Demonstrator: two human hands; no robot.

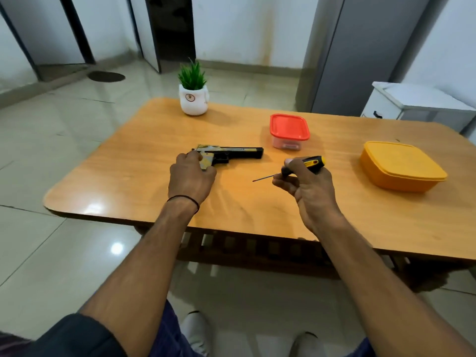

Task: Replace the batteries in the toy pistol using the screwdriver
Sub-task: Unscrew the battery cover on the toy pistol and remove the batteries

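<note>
Glossy wooden table (231,207) on tiled floor (51,253); left hand (190,176) grips toy pistol (239,152), right hand (309,186) grips screwdriver (313,162).

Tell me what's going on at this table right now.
A person is at a wooden table. Their left hand grips the handle of the toy pistol, which lies on the tabletop. Their right hand holds the screwdriver above the table, tip pointing toward the pistol but not touching it. A red-lidded container and an orange container sit closed to the right.
</note>
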